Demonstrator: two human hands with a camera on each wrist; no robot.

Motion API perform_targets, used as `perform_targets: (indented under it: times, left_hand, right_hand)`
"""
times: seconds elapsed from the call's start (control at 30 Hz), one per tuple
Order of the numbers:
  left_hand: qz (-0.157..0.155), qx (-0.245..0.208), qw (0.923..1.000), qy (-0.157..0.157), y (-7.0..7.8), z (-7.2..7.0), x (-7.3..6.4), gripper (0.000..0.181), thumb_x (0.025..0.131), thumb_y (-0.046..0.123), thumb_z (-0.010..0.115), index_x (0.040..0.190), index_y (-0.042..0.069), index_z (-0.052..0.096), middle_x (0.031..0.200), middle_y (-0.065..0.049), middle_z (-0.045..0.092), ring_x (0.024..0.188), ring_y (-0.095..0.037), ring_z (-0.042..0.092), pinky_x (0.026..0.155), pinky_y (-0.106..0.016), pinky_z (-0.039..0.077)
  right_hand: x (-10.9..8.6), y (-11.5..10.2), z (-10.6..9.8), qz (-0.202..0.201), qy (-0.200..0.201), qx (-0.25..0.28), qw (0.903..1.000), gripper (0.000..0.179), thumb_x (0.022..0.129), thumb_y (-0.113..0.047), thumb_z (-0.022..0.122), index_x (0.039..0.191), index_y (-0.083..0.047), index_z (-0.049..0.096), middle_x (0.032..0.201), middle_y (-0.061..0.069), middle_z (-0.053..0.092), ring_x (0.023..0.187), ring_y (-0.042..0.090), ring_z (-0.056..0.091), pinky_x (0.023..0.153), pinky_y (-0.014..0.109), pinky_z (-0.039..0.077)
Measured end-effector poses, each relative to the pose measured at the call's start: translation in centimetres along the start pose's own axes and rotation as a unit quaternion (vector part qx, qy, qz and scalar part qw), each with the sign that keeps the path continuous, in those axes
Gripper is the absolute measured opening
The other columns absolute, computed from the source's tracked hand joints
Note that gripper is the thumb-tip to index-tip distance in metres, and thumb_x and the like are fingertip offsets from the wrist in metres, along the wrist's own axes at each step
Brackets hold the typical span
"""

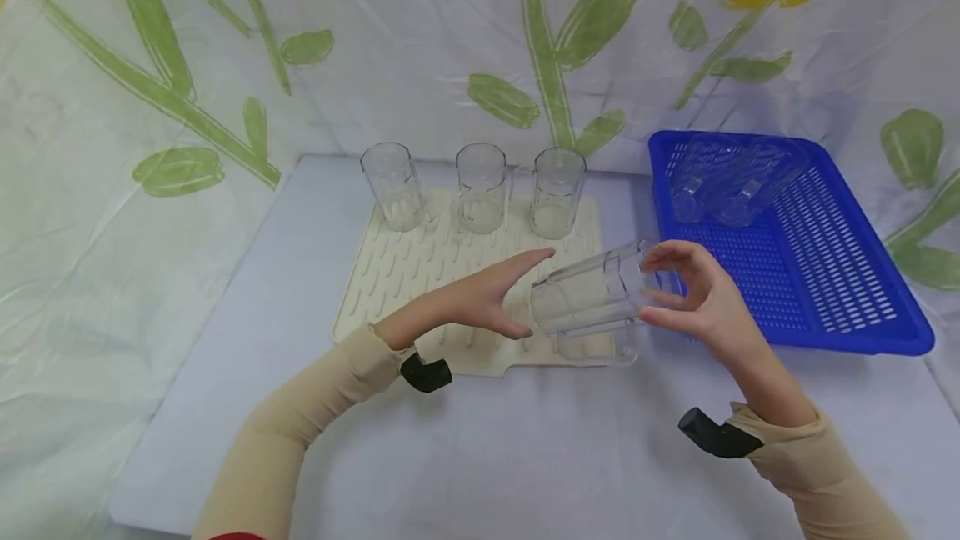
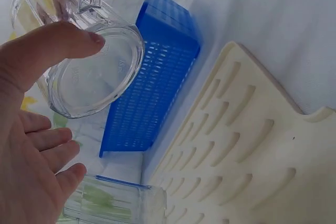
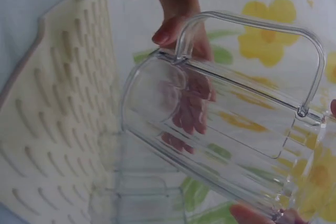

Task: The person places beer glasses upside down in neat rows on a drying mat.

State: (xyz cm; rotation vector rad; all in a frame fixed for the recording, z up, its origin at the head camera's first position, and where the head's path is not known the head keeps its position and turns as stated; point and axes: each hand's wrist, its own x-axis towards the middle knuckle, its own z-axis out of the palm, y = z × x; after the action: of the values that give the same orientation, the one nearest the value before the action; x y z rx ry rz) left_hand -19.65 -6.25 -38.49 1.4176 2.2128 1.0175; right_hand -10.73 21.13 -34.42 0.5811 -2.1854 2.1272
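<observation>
A clear mug [image 1: 588,290] lies tilted on its side in the air over the right part of a cream drying mat [image 1: 397,282]. My right hand [image 1: 693,294] grips it by the rim end, fingers and thumb around it. Facing the base is my left hand [image 1: 480,298], thumb and fingers spread apart. In the left wrist view the left thumb [image 2: 68,40] overlaps the round base [image 2: 100,77]; contact is hard to tell. The mug's handle [image 3: 257,22] shows fully in the right wrist view.
Along the mat's back edge stand three clear mugs, left [image 1: 401,202], middle [image 1: 482,198] and right [image 1: 557,198]. A blue perforated basket [image 1: 892,336] sits at the right, with clear mugs [image 1: 738,198] lying at its back left. A flower-patterned sheet [image 1: 420,48] hangs behind the table.
</observation>
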Motion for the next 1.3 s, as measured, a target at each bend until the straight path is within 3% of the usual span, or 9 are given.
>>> perform_targets:
  times: [0.23,0.47,0.63,0.8,0.97,1.13,1.2,1.3]
  left_hand:
    - [-0.002,-0.034,0.9987,0.039,-0.5,0.9,-0.8,0.097,0.07,0.024,0.076,0.142,0.001,0.015,0.144,-0.011,0.022,0.128,-0.011,0.022,0.102,-0.027,0.022]
    - [0.067,-0.042,0.9895,0.121,-1.0,2.2,-0.7,0.097,0.065,0.015,0.079,0.138,-0.005,0.019,0.137,-0.017,0.032,0.126,-0.016,0.028,0.099,-0.028,0.028]
    - [0.09,-0.011,0.981,0.171,-1.2,2.4,-0.6,0.085,0.065,0.012,0.078,0.134,-0.008,0.031,0.132,-0.019,0.04,0.123,-0.017,0.034,0.099,-0.028,0.029]
    - [0.1,0.004,0.9757,0.195,-1.3,2.3,-0.5,0.08,0.062,0.013,0.079,0.129,-0.008,0.039,0.127,-0.019,0.045,0.12,-0.017,0.038,0.097,-0.029,0.031]
    - [0.073,-0.049,0.9759,0.2,-0.8,2.3,-0.9,0.084,0.061,0.004,0.08,0.13,-0.009,0.034,0.124,-0.02,0.047,0.117,-0.02,0.042,0.097,-0.028,0.032]
    - [0.062,-0.094,0.9705,0.213,1.6,1.6,-1.5,0.074,0.059,-0.006,0.077,0.121,-0.013,0.037,0.118,-0.024,0.047,0.111,-0.028,0.046,0.095,-0.032,0.035]
    - [0.064,-0.092,0.9697,0.217,1.6,1.6,-1.7,0.07,0.06,-0.005,0.077,0.119,-0.012,0.04,0.119,-0.022,0.048,0.11,-0.027,0.046,0.095,-0.034,0.035]
    - [0.071,-0.093,0.9669,0.227,0.4,2.0,-1.8,0.072,0.061,0.0,0.078,0.122,-0.008,0.04,0.121,-0.018,0.047,0.112,-0.023,0.045,0.096,-0.034,0.034]
  right_hand:
    - [-0.2,1.9,1.2,-0.038,0.048,0.119,0.9909,0.05,0.07,0.019,0.063,0.114,0.0,0.048,0.11,0.011,0.049,0.102,0.021,0.045,0.081,0.026,0.046]
    - [-0.2,3.3,2.1,-0.063,0.079,0.161,0.9819,0.044,0.073,0.007,0.069,0.111,-0.003,0.051,0.109,0.006,0.05,0.101,0.019,0.046,0.072,0.019,0.047]
    - [0.1,3.2,2.3,-0.055,0.063,0.164,0.9829,0.046,0.072,0.009,0.068,0.113,-0.002,0.048,0.11,0.009,0.047,0.103,0.021,0.044,0.078,0.024,0.047]
    - [0.2,2.9,2.2,-0.026,0.054,0.127,0.9901,0.051,0.072,0.016,0.062,0.116,-0.001,0.043,0.112,0.01,0.044,0.104,0.022,0.043,0.082,0.027,0.046]
    - [-0.2,2.7,1.9,0.014,0.056,0.072,0.9957,0.05,0.073,0.017,0.059,0.117,-0.002,0.042,0.112,0.008,0.046,0.104,0.018,0.043,0.082,0.02,0.043]
    - [-0.3,2.8,1.5,0.027,0.052,0.064,0.9962,0.05,0.074,0.018,0.059,0.117,0.001,0.042,0.111,0.007,0.048,0.103,0.016,0.045,0.081,0.018,0.043]
    - [-0.2,2.8,1.5,0.024,0.047,0.068,0.9963,0.05,0.073,0.019,0.058,0.118,0.002,0.043,0.111,0.008,0.049,0.103,0.016,0.046,0.082,0.019,0.043]
    - [-0.2,2.8,1.5,0.022,0.038,0.063,0.997,0.049,0.073,0.019,0.059,0.117,0.002,0.045,0.111,0.009,0.05,0.102,0.017,0.047,0.086,0.019,0.041]
